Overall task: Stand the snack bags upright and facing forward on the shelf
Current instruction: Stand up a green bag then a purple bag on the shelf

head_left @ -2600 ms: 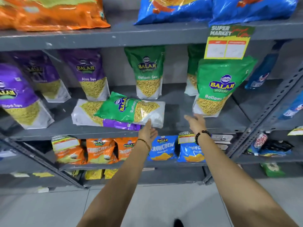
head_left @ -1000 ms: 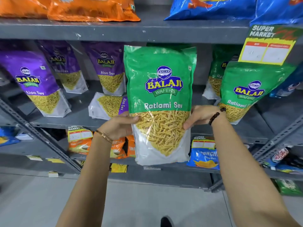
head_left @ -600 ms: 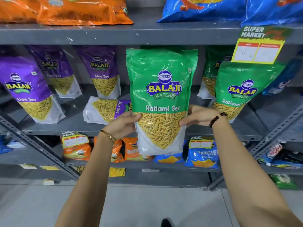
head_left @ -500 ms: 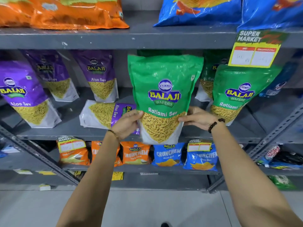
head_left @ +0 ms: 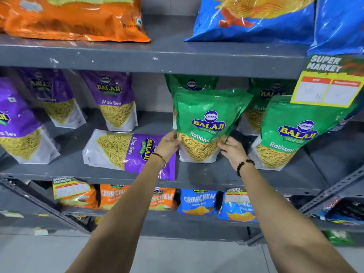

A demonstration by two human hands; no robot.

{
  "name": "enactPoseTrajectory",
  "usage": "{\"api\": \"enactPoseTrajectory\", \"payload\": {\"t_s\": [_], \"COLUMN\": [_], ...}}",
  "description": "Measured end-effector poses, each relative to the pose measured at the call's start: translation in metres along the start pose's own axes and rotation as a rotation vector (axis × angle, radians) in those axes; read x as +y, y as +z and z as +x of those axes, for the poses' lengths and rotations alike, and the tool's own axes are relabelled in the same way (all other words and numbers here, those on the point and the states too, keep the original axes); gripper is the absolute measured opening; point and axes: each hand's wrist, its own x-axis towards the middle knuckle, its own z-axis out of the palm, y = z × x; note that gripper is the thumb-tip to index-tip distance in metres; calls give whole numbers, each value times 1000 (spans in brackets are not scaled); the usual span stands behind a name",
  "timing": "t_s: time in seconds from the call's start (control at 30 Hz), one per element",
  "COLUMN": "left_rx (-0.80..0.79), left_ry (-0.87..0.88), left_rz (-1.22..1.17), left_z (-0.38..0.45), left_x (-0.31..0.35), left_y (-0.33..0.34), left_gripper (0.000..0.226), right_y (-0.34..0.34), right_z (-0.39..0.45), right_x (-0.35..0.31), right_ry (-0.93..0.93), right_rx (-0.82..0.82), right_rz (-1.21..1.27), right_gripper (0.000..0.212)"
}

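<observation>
A green Ratlami Sev bag [head_left: 206,117] stands upright on the grey middle shelf [head_left: 206,175], label facing me. My left hand [head_left: 169,143] grips its lower left edge and my right hand [head_left: 232,149] grips its lower right edge. Another green bag [head_left: 192,81] stands right behind it. A purple Aloo Sev bag [head_left: 122,148] lies flat on its side at the shelf front, just left of my left hand. Upright purple bags [head_left: 115,99] stand behind and to the left.
Two more green bags [head_left: 291,133] stand upright to the right, under a yellow price tag [head_left: 329,85]. Orange bags [head_left: 74,16] and blue bags [head_left: 254,16] lie on the shelf above. Small Crunchem packs [head_left: 197,201] fill the shelf below. A slanted metal upright [head_left: 334,192] is at the right.
Both hands lifted the green bag from atop the purple one, turned it upright and moved it back onto the shelf, where its base now rests in front of another green bag.
</observation>
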Motion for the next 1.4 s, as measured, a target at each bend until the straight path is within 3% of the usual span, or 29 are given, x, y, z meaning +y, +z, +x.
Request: {"api": "enactPoseTrajectory", "payload": {"t_s": [0.1, 0.17, 0.3, 0.43, 0.53, 0.6, 0.7, 0.8, 0.87, 1.0, 1.07, 1.2, 1.4], "left_rx": [125, 137, 119, 100, 37, -29, -94, -172, -193, -275, -224, -114, -172], "left_ry": [1, 58, 216, 330, 282, 231, 154, 90, 25, 55, 68, 4, -96], "left_rz": [-25, 82, 346, 636, 853, 925, 1032, 1098, 1127, 1220, 1208, 1088, 937], "left_z": [-7, -11, -8, -2, 1, 0, 0, 2, 1, 2, 5, 13, 22], "left_x": [-8, -10, 13, 41, 53, 59, 68, 69, 68, 61, 61, 61, 36], "left_y": [-8, -20, -70, -143, -198, -219, -239, -253, -260, -272, -274, -270, -274], "left_gripper": [38, 33, 29, 27, 29, 32, 40, 47, 48, 56, 52, 47, 48], "right_y": [1, 8, 36, 88, 143, 173, 212, 253, 276, 310, 317, 317, 308], "right_z": [-5, -8, -14, -36, -62, -76, -91, -104, -105, -97, -91, -84, -79], "right_x": [6, 12, 31, 51, 57, 57, 57, 49, 47, 46, 47, 48, 51], "right_ry": [51, 73, 104, 136, 180, 243, 349, 401, 463, 482, 520, 535, 519], "right_rx": [19, 106, 514, 789, 979, 1021, 780, 525, 439, 373, 340, 319, 273], "right_rz": [29, 56, 155, 90, 95, 118, 122, 325, 500, 692, 717, 703, 613], "right_gripper": [35, 35, 45, 23, 32, 41, 34, 11, 16, 53, 66, 70, 66]}}
